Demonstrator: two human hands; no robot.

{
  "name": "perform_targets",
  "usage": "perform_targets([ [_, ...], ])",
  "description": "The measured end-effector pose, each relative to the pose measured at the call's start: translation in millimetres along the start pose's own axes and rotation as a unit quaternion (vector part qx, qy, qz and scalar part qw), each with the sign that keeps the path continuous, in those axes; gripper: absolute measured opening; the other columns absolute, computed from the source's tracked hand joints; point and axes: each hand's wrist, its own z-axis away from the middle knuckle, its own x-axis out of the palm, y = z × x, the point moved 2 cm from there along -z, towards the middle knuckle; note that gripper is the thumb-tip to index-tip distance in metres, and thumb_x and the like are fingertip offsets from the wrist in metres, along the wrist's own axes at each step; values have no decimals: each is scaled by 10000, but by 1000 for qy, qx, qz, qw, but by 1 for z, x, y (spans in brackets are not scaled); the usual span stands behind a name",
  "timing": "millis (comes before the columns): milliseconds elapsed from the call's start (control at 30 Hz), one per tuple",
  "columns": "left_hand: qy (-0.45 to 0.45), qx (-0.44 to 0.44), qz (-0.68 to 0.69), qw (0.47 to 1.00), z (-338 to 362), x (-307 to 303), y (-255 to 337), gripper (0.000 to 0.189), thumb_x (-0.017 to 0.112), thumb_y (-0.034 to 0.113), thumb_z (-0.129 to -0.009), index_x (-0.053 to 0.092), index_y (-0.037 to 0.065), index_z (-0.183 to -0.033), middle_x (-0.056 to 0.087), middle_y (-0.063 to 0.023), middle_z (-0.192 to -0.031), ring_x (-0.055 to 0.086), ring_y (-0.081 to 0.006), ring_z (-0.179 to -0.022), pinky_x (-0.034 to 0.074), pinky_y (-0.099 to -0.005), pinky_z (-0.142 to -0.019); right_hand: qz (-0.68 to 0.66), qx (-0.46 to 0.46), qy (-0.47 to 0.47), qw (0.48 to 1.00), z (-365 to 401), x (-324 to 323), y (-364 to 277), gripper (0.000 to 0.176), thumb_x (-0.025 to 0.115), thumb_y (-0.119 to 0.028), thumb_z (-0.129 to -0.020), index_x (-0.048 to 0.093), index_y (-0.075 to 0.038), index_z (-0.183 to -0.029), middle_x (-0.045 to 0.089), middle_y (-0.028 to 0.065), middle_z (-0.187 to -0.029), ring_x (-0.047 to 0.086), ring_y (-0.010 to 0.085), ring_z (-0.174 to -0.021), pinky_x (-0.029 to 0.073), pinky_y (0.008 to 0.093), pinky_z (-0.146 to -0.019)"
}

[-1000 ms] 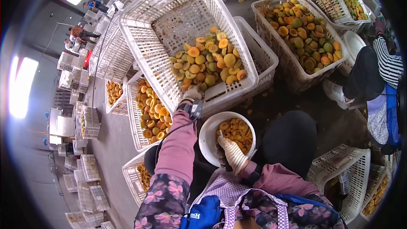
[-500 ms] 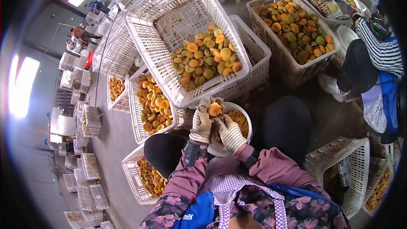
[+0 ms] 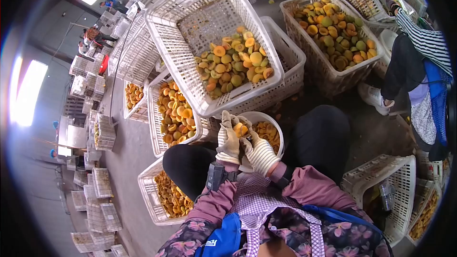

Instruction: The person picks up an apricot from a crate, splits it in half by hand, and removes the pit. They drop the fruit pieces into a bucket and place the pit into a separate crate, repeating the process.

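Both my hands wear pale gloves with striped cuffs and meet over the left side of a white bucket point(image 3: 281, 139). My left hand point(image 3: 228, 139) is closed around an orange apricot point(image 3: 241, 130), its fingers pointing up. Against that fruit, my right hand point(image 3: 259, 154) has its fingers curled in. Something small and dark shows at its fingertips, too hidden to name. Orange fruit pieces point(image 3: 269, 135) lie in the bucket. Just beyond, a white crate point(image 3: 164, 33) leans towards me, with halved apricots point(image 3: 233, 66) gathered at its near end.
Crates of fruit stand on my left point(image 3: 153, 114) and lower left point(image 3: 147, 192). Another full crate point(image 3: 328, 78) is at the upper right. A co-worker in a striped sleeve point(image 3: 426, 38) sits to the right. Near my right knee, a crate point(image 3: 404, 200) holds a clear bottle point(image 3: 386, 195).
My left fingers have straightened upward a little beside the apricot, and the fruit sits slightly lower between my hands. The whole view has shifted slightly.
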Motion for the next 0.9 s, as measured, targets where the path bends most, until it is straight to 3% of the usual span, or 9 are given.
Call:
perform_targets([
  [267, -257, 116, -365, 887, 2, 10, 19, 423, 432, 424, -932, 531, 58, -743, 573, -49, -722, 514, -128, -654, 421, -274, -644, -69, -29, -101, 992, 3, 18, 27, 329, 458, -276, -905, 538, 33, -987, 612, 216, -763, 590, 385, -719, 463, 425, -629],
  [333, -260, -56, -209, 941, -4, -11, 14, 332, 413, 326, -946, 531, 43, -819, 575, -39, -765, 513, -126, -682, 415, -270, -619, -207, 31, -150, 966, 15, 7, -3, 334, 464, -308, -913, 561, 9, -953, 613, 93, -741, 566, 250, -635, 461, 366, -603],
  [533, -173, 117, 303, 930, -26, -52, 60, 559, 283, 485, -929, 441, 17, -1190, 584, -115, -1079, 569, -249, -993, 448, -349, -888, -416, 393, -154, 805, 42, 7, -16, 342, 505, -450, -873, 545, -122, -783, 460, -12, -519, 385, 111, -357, 294, 242, -344],
  [600, 139, 111, 362, 915, -19, -47, 74, 555, 286, 510, -921, 505, 30, -1095, 616, -107, -979, 590, -224, -901, 472, -331, -818, -433, 369, -97, 817, 38, 3, -13, 331, 523, -435, -867, 540, -117, -778, 468, -5, -518, 396, 113, -358, 307, 249, -340],
  [667, -116, 27, 224, 967, -40, -87, 36, 493, 355, 499, -906, 537, 47, -978, 612, -79, -811, 588, -191, -702, 483, -295, -658, -468, 273, -16, 840, 28, -15, -20, 376, 510, -454, -862, 527, -106, -720, 474, 22, -474, 422, 150, -317, 332, 265, -303],
  [700, 90, -23, -3, 996, -45, -74, 17, 415, 437, 462, -884, 546, 62, -856, 579, -56, -712, 541, -162, -568, 444, -268, -533, -524, 218, 48, 822, 17, -29, -27, 391, 529, -466, -858, 518, -114, -690, 479, 20, -481, 418, 147, -299, 314, 251, -285],
  [767, -10, -110, -188, 976, -64, -80, -25, 271, 479, 301, -884, 590, 57, -846, 603, -78, -771, 598, -171, -679, 476, -280, -584, -610, 209, 73, 761, 5, -65, -30, 392, 521, -476, -865, 517, -133, -677, 436, -6, -475, 403, 127, -347, 326, 258, -326],
  [833, -274, 110, -605, 739, -117, -127, -92, 260, 483, 201, -846, 596, 13, -986, 630, -180, -932, 624, -296, -834, 491, -375, -749, -613, 137, 120, 769, 4, -94, -48, 388, 512, -521, -854, 511, -149, -747, 386, -41, -520, 382, 99, -406, 337, 255, -386],
  [900, -164, -200, -805, 535, -118, -87, -112, 419, 520, 215, -797, 535, 53, -1183, 552, -214, -1147, 520, -312, -1105, 418, -388, -926, -591, 108, 162, 783, 0, -105, -52, 390, 507, -544, -846, 504, -160, -781, 383, -53, -547, 384, 90, -422, 340, 249, -407],
])
